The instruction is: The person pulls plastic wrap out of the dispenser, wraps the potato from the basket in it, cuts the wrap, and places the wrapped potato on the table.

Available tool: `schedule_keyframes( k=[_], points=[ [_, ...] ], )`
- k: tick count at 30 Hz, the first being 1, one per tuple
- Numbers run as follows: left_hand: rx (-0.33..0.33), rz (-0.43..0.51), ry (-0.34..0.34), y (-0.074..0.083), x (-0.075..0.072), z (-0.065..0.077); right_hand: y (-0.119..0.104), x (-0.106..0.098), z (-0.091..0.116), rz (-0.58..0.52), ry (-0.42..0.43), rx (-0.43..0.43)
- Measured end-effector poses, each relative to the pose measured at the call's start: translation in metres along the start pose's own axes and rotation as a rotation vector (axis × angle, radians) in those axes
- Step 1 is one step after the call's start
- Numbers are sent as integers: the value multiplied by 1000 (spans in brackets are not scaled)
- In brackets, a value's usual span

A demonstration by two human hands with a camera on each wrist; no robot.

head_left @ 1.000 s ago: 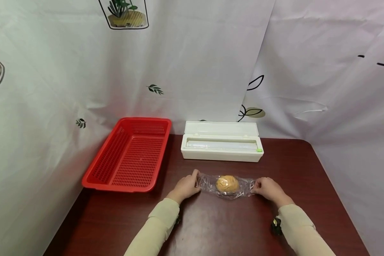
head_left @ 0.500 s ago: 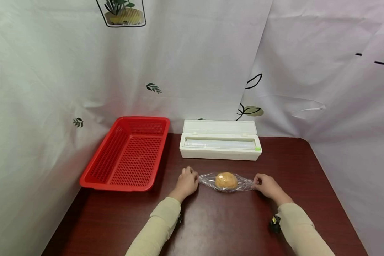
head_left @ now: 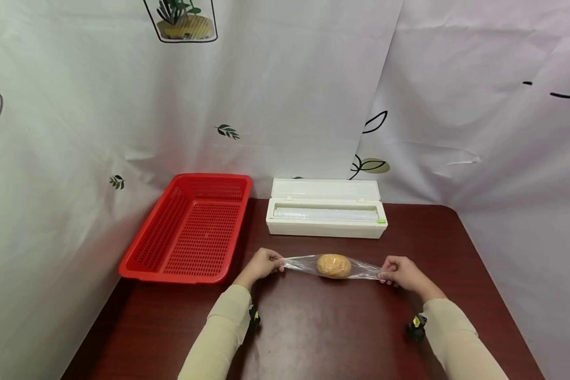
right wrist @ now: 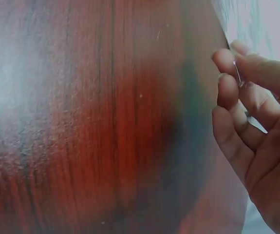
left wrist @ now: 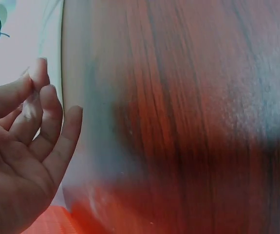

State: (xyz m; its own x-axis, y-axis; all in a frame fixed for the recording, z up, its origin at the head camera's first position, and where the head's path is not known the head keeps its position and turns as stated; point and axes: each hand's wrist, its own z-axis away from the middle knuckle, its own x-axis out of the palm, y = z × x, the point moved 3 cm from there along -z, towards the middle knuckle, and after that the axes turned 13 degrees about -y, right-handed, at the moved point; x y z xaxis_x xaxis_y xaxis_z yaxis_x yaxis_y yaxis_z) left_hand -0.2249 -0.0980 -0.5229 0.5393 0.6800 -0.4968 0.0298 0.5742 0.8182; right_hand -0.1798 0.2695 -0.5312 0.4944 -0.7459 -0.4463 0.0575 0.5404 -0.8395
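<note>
A round golden-brown bun (head_left: 334,266) sits in the middle of a strip of clear plastic wrap (head_left: 302,264), in the head view. The wrap is drawn out taut and narrow to both sides of it. My left hand (head_left: 262,263) pinches the wrap's left end between thumb and fingertips. At the opposite end, my right hand (head_left: 402,272) pinches the wrap the same way. The left wrist view shows the left hand (left wrist: 30,131) with thumb and index finger together and the other fingers bent. In the right wrist view a bit of film shows at the right hand's (right wrist: 254,131) fingertips.
A red perforated basket (head_left: 239,232) stands on the left of the dark wooden table (head_left: 309,327). Behind the bun is a white wrap dispenser (head_left: 328,228) with its lid up, a roll inside and a green slider at its right. Patterned white sheeting (head_left: 285,95) hangs behind the table.
The hands have moved apart, the left hand mostly leftward. The wrap has gone from loose and crumpled to a taut narrow strip. The bun shows slightly farther from the table's front edge.
</note>
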Motion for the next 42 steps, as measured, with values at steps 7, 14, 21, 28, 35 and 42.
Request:
schedule_keyframes(
  k=[7,14,21,28,35,42],
  points=[
    [-149,362,38,-16,7,-9,4,15,-2,-43,42,14],
    [-148,631,60,-14,6,-23,-2,32,8,-53,54,6],
    [-22,766,45,-3,13,-33,-21,50,18,80,137,-87],
    [-87,600,44,7,27,-29,-33,67,28,232,125,-216],
    [-99,560,23,14,58,-20,-41,89,37,373,108,-381],
    [-19,510,45,24,77,-27,-60,110,42,597,103,-486]
  ],
)
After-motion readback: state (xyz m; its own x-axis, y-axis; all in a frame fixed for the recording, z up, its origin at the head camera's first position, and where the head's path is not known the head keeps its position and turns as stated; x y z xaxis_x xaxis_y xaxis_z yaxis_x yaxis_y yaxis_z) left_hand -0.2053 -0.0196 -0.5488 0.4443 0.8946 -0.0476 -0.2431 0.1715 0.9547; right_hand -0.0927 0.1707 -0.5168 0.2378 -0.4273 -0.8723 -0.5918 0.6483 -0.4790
